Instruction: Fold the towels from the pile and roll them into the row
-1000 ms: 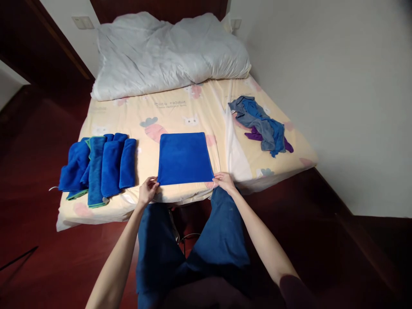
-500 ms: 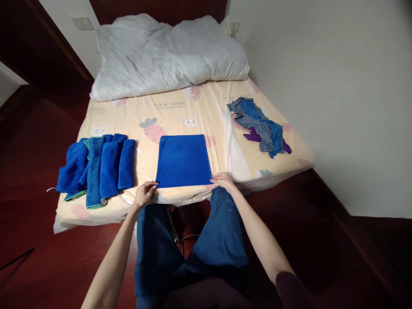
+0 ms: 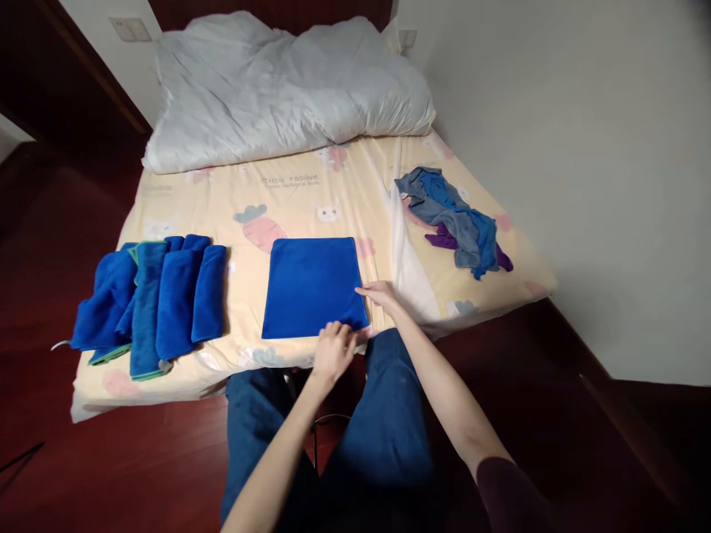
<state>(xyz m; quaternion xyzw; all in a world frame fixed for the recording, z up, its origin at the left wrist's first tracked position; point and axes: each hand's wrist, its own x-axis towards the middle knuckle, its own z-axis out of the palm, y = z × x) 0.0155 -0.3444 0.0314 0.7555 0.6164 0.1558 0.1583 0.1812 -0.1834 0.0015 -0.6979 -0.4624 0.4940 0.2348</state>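
Observation:
A blue cloth [image 3: 311,285] lies flat in a near-square on the bed, close to its front edge. My right hand [image 3: 378,293] pinches the cloth's right side, partway up from the near corner. At the front edge, close to the near right corner, is my left hand [image 3: 334,352]. Its fingers are loosely bent and slightly apart, with nothing visible between them. Whether its fingertips touch the cloth is hard to see.
Several folded or rolled blue towels [image 3: 178,303], some with green trim, lie on the left of the bed. A crumpled heap of grey, blue and purple cloths [image 3: 455,222] lies to the right. A white quilt [image 3: 289,92] is bunched at the headboard. The patterned bedsheet [image 3: 300,207] spans between them.
My left hand has left the near left corner and crossed rightward to near the right corner. My right hand has slid from that corner up the cloth's right side.

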